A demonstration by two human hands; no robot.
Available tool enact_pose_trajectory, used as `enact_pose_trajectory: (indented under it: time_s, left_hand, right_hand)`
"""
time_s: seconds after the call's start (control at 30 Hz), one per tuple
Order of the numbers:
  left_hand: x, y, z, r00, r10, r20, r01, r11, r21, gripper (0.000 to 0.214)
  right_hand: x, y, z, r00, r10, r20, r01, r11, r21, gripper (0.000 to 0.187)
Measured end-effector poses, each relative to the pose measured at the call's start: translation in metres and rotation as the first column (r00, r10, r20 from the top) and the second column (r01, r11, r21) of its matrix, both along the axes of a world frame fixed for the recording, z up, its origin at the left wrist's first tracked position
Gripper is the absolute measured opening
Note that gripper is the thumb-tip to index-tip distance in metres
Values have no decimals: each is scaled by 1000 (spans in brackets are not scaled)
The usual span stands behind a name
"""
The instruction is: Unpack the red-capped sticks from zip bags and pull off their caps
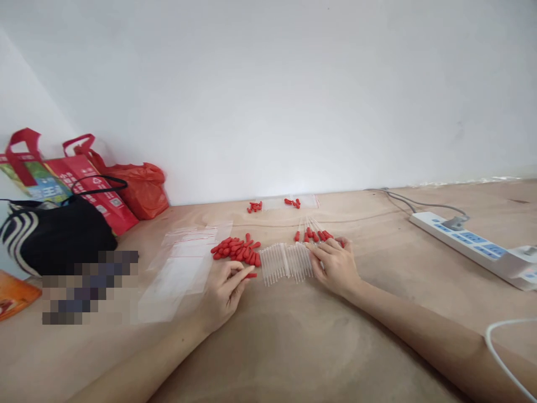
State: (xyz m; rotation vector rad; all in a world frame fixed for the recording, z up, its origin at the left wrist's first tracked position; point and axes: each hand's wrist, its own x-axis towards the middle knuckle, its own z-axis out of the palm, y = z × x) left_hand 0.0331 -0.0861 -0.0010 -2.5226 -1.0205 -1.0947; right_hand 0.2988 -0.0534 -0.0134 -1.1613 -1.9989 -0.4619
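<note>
Between the thumb and fingers of my left hand (226, 294) is a red rubber dropper bulb (250, 275), its narrow end pointing right. Just beyond that hand lies a pile of red bulbs (235, 249). To the right of the pile, clear dropper tubes (285, 262) lie side by side in a row. My right hand (335, 266) is closed at the right end of this row, thumb and index finger on a tube there; the fingers partly cover it. Behind my right hand lie several droppers (312, 232) with red bulbs fitted, tubes pointing away.
Clear zip bags (188, 257) lie left of the bulbs. Against the wall, a bag with red-bulbed droppers (274, 204) lies flat. Shopping bags (92, 179) and a black bag (62, 235) stand at left. A power strip (470, 240) and a white cable (499, 352) are at right.
</note>
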Motion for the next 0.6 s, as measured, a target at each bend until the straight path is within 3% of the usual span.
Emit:
enact_pose_trajectory:
  time_s: [0.1,0.17,0.27,0.37,0.47,0.6]
  left_hand:
    - [5,12,10,994,103,44,-103,995,-19,28]
    - [3,27,20,979,195,63,-188,977,-102,28]
    - [-4,58,34,924,382,13,-360,883,-301,30]
    - [-11,88,41,864,494,-94,-485,768,-418,29]
    - [-13,105,42,847,492,-202,-524,708,-473,24]
    - [-9,106,44,850,459,-256,-524,702,-481,28]
  right_hand:
    - [-11,9,0,997,-56,48,57,998,-19,24]
    - [-17,12,0,994,-79,74,81,996,-29,24]
    - [-25,13,-1,991,-68,112,75,996,-55,21]
    - [-28,10,-1,989,-37,141,51,994,-94,17]
    - [-30,5,0,988,-9,157,32,989,-142,18]
    - [-32,2,1,989,28,144,0,981,-195,27]
